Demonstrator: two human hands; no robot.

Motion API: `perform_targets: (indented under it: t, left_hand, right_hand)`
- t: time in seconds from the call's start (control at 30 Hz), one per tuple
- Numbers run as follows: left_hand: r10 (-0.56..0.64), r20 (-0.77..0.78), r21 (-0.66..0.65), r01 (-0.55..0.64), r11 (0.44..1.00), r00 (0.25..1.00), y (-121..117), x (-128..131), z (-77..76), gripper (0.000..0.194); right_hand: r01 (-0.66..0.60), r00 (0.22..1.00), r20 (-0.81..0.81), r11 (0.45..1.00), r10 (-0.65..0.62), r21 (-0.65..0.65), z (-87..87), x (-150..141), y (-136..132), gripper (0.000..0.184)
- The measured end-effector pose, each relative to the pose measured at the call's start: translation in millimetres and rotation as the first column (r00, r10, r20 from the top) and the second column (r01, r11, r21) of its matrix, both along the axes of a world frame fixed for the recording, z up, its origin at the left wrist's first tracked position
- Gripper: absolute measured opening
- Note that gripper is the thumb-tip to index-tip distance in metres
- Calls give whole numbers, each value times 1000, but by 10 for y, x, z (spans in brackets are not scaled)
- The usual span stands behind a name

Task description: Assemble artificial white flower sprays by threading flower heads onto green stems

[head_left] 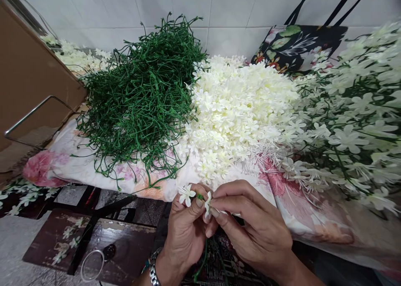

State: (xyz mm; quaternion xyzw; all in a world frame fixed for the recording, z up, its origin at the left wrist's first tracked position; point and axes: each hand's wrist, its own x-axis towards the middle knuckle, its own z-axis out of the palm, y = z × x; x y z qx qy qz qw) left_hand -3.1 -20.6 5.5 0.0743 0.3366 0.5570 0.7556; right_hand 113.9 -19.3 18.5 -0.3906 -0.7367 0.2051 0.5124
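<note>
My left hand [192, 221] is closed around a green plastic flower stem [203, 263], whose lower end hangs down below the fingers. One white artificial flower [186, 195] sits on a stem tip beside my left thumb. Between the fingertips of my right hand [247, 219] a second white flower [208, 203] is pinched, right against the stem held in the left. Behind the hands lies a heap of loose white blossoms [238, 106]. To its left rises a tangled pile of bare green stems [144, 89].
Finished-looking white flower sprays [354, 135] crowd the right side. A black floral bag [297, 47] leans on the tiled wall [232, 6]. At the left stands a cardboard box [34, 89]. The piles lie on a flowered cloth [78, 152]; a dark wooden stool [125, 244] is below.
</note>
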Motion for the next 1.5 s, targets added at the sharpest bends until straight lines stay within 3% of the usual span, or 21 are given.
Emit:
perform_targets:
  t: [0.23, 0.5, 1.03, 1.5]
  left_hand:
    - [1, -25, 7, -1, 1000, 1000, -18, 8, -29, 31]
    - [-18, -26, 94, 20, 995, 1000, -18, -17, -15, 17]
    - [10, 29, -38, -9, 999, 1000, -1, -28, -36, 17]
    - [79, -25, 28, -78, 997, 997, -20, -1, -113, 18]
  right_hand:
    - [9, 1000, 9, 1000, -9, 19, -33, -3, -33, 24]
    - [61, 993, 92, 995, -67, 77, -21, 15, -29, 20]
    - [5, 1000, 20, 998, -6, 60, -38, 26, 6, 14]
    - [61, 992, 109, 994, -71, 94, -93, 10, -8, 14]
